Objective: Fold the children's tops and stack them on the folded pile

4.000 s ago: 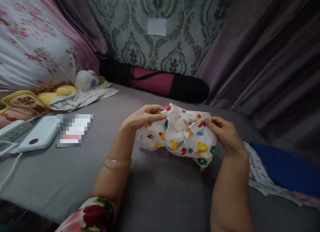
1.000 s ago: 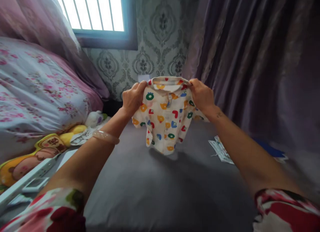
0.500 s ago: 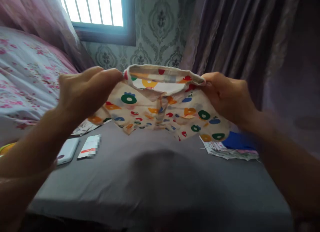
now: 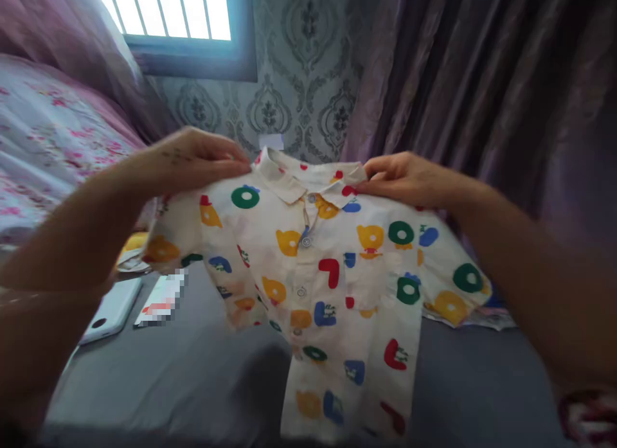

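Observation:
A small cream shirt (image 4: 332, 274) with a collar, buttons and red, yellow, green and blue prints hangs spread out in front of me, front side facing me. My left hand (image 4: 193, 159) pinches its left shoulder beside the collar. My right hand (image 4: 405, 178) pinches the right shoulder. The shirt's sleeves fan out to both sides and its hem droops toward the grey bed surface (image 4: 168, 371).
A white power bank (image 4: 113, 310) and a blurred card (image 4: 161, 300) lie on the grey surface at left. A floral quilt (image 4: 43, 146) is piled at far left. Folded cloth (image 4: 486, 316) peeks out behind the shirt at right. Purple curtains (image 4: 482, 81) and a window (image 4: 168, 11) stand behind.
The shirt was bunched between my hands, then lifted by the collar. It is now opened flat and wide toward me, with both hands still on its shoulders.

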The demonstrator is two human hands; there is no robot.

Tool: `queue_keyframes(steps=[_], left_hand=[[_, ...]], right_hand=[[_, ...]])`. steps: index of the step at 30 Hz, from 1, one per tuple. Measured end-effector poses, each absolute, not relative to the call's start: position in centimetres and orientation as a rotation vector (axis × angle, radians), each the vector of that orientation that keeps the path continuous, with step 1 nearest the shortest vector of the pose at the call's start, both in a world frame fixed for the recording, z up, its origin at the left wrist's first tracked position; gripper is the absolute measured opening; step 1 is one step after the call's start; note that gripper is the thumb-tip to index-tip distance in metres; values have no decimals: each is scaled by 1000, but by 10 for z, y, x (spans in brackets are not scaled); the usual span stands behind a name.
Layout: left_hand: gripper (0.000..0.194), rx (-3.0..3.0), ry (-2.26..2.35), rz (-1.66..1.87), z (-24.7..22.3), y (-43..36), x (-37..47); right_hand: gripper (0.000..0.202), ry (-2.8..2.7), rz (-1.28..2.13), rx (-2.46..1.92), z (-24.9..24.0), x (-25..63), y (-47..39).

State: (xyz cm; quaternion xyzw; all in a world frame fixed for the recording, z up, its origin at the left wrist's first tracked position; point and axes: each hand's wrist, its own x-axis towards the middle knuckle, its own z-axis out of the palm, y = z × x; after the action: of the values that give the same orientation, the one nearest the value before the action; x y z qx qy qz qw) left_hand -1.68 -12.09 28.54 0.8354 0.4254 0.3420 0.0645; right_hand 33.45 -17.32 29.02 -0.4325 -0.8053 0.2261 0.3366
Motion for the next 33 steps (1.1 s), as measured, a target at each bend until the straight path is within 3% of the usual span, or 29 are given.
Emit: queue_keyframes(steps=[4,11,15,22,29,33], left_hand=[[33,2347,1021,533,214,-25,3],[36,2357,1124,561,40,46,58],[36,2376,1242,550,-20,52,74],[38,2416,1475,340,-47,84,67],[36,2448,1731,234,-46,111,63],[31,2343,1749,256,-39,125,73]], right_hand=[[33,-2220,882,-1181,222,355,-93],[18,-2410,486,-1622,68,379,-12],[20,-2389,513,-1731,17,388,-4],[22,-2382,508,-1746,-12,388,40],[25,-2385,292,-1871,-19,366,83],[19,-2285,337,-1934,-22,359,96]])
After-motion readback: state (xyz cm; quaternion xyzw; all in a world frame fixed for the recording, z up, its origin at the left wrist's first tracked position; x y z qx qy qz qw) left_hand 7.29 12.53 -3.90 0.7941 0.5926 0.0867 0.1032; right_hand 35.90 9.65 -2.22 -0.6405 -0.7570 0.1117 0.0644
